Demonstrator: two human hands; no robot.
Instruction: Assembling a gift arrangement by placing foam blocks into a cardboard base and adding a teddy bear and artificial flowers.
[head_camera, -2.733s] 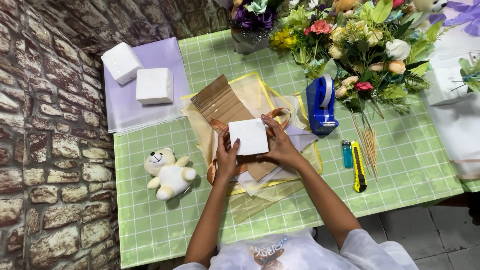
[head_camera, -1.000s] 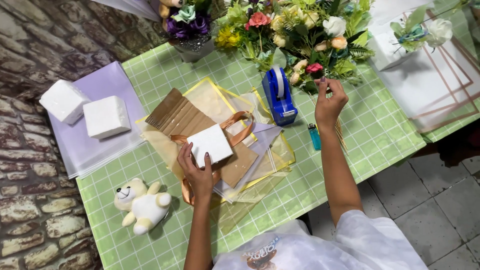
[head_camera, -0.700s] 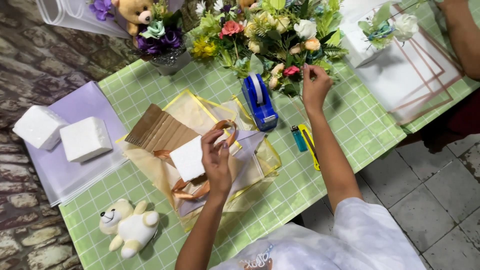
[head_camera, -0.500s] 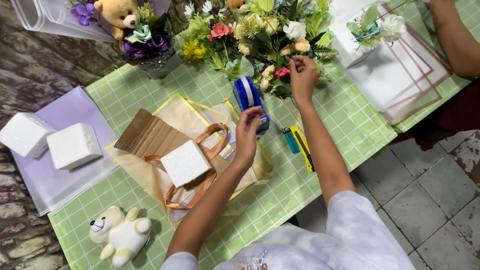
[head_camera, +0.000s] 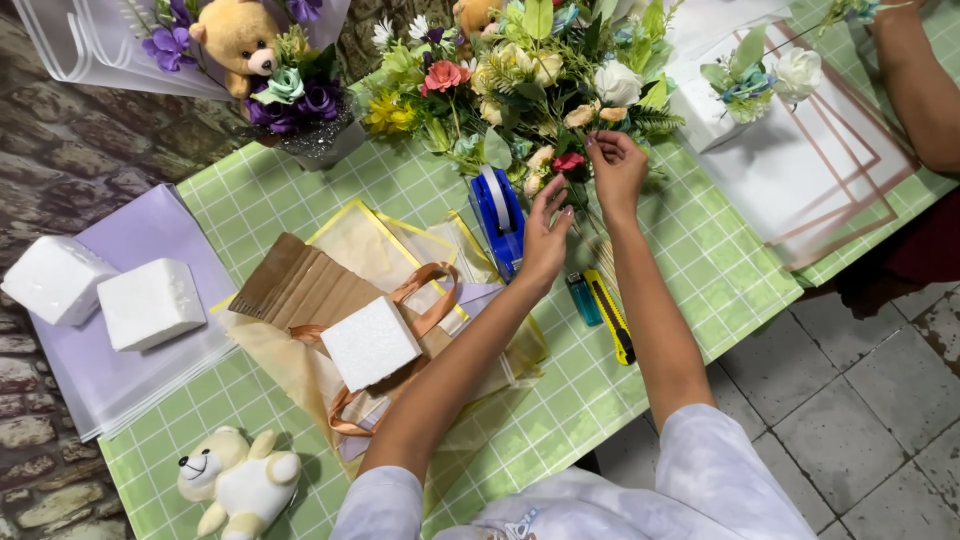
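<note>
I am watching the right hand reaching into the pile of artificial flowers at the far side of the bench, its fingers pinching together around a small red flower or its stem; I cannot tell whether the grip is really closed on it. The left hand is hovering just beside the blue tape dispenser, fingers spread loosely and holding nothing, the palm nearly touching the dispenser's top. The risk I am seeing is crowding: a pull on the red flower could be dragging neighbouring blooms out with it, since the stems are lying tangled. The left forearm is passing over the white foam block sitting on the brown ribbon and the folded cardboard, so a low sweep could be knocking the block off its place. A yellow utility knife and a blue lighter are lying just beside the right forearm, where a careless elbow might be pushing them toward the bench edge.
</note>
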